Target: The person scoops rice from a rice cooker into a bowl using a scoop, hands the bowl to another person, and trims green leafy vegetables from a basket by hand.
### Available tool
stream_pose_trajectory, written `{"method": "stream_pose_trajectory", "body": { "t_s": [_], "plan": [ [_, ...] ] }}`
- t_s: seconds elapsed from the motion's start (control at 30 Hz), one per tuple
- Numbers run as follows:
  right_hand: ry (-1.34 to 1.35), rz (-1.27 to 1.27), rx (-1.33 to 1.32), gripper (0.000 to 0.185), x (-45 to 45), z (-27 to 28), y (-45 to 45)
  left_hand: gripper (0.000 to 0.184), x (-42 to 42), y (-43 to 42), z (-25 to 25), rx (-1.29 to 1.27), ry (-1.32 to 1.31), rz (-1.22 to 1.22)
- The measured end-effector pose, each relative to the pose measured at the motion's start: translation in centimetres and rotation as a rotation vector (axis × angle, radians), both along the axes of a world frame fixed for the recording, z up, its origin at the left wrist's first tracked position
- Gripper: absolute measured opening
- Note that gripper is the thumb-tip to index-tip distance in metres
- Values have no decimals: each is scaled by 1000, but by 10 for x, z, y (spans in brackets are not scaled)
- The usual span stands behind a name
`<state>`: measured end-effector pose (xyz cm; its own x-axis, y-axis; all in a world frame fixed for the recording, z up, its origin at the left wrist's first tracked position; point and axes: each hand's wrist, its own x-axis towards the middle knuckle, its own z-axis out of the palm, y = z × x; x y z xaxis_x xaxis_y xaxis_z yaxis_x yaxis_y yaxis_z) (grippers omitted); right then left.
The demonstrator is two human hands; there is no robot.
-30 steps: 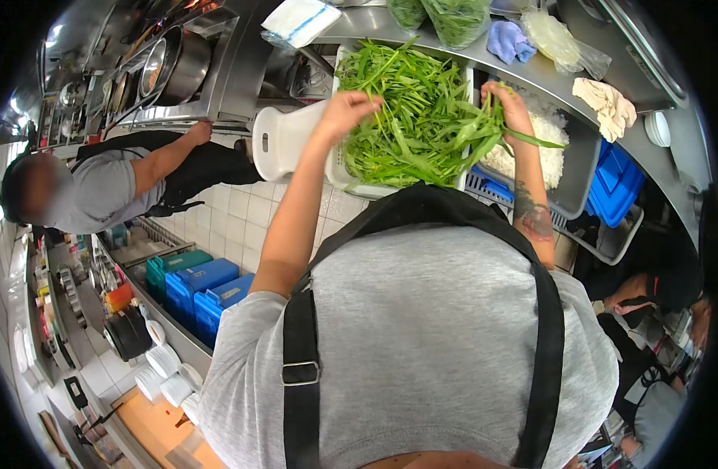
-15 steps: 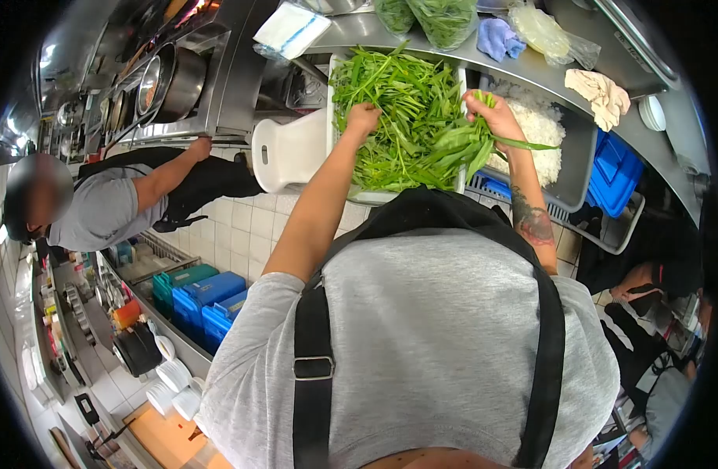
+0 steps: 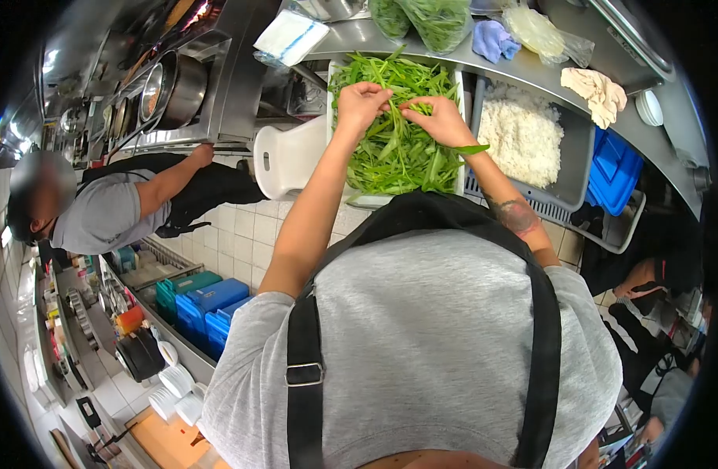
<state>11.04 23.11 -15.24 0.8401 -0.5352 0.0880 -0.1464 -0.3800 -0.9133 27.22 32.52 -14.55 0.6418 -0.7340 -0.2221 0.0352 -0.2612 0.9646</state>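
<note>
A white rectangular tub [image 3: 458,168] is heaped with long, narrow-leaved greens [image 3: 406,160] that look like water spinach. Over the far part of the heap, my left hand [image 3: 362,107] is closed, thumb and fingertips pinching green stems. My right hand [image 3: 439,121] is close beside it on the right, its thumb and fingers pinched on the same stems. One long leaf pokes out beneath my right wrist. Exactly how many stems are between the fingers cannot be made out.
Right of the tub stands a grey bin of white rice [image 3: 522,134]. A white stool [image 3: 285,159] touches the left side. Bagged greens [image 3: 433,23] and cloths [image 3: 496,41] lie on the steel counter. A co-worker [image 3: 113,199] stands left by a large pot [image 3: 179,86].
My right hand has moved left from the tub's right edge, where it held a bunch, to meet my left hand. The left hand has shifted slightly away from me.
</note>
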Motion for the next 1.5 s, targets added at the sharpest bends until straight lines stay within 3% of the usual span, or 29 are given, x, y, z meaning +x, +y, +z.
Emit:
{"method": "stream_pose_trajectory", "body": {
  "t_s": [0.27,0.37,0.47,0.57,0.67,0.77,1.1,1.23,1.33,1.37,1.5],
  "plan": [
    [-43,73,232,29,11,-13,-6,26,-16,12,23,-71,123,11],
    [-67,208,501,26,5,-2,-6,31,-15,11,35,-122,96,27],
    [-55,390,595,25,-2,5,-11,30,-9,7,43,-142,90,-33],
    [-69,375,585,25,-3,7,-11,26,-5,4,47,-121,106,-99],
    [-146,201,593,23,-3,5,-6,19,-11,-1,49,-161,46,-69],
    [-136,126,368,23,-1,-5,-12,12,-20,-4,49,-231,46,-25],
    [-72,-246,487,25,2,-31,-36,9,-42,-8,41,-420,-64,63],
    [-163,-164,595,24,-8,-18,-36,10,-33,-6,56,-311,47,109],
    [-231,-17,486,25,-1,-2,-27,13,-33,-9,48,-255,141,108],
    [-153,60,275,26,-1,3,-28,13,-33,-10,44,-245,125,104],
    [-178,26,307,24,5,1,-10,16,-33,-12,35,-187,26,72]
  ]
}}
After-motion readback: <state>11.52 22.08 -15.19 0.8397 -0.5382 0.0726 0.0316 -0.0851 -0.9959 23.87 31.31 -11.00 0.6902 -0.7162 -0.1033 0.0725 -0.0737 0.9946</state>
